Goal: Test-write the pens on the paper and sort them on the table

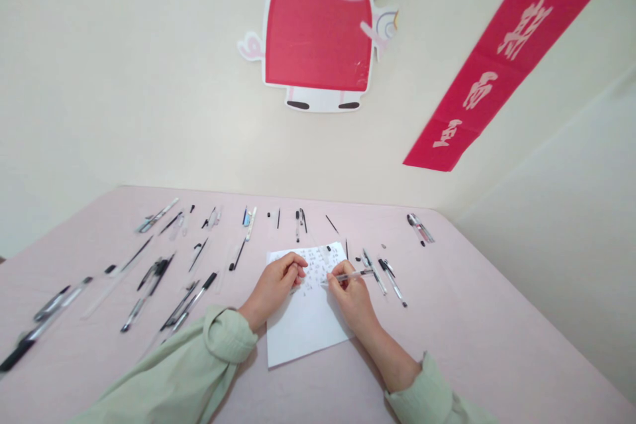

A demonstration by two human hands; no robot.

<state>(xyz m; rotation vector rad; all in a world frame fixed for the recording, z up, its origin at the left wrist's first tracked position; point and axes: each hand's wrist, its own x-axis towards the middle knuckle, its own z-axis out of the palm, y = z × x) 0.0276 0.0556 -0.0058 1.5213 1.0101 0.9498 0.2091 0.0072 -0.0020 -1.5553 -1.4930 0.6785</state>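
A white sheet of paper (303, 331) lies on the table in front of me, with rows of small handwritten marks across its upper half. My right hand (352, 295) rests at the paper's right side, fingers closed around a clear pen (354, 275) with its tip down at the writing. On the left part of the sheet lies my left hand (282, 278), its fingers curled inward; what they hold, if anything, is hidden. A small black pen cap (328, 248) sits near the paper's top edge.
Pens, caps and refills are strewn over the pink table (447, 344). Several lie to the left, including a black-capped pen (196, 301); a pen (392, 283) and a bunch of pens (421, 228) lie right. Behind stands a wall with a pig cutout (318, 33) and red banner (489, 73).
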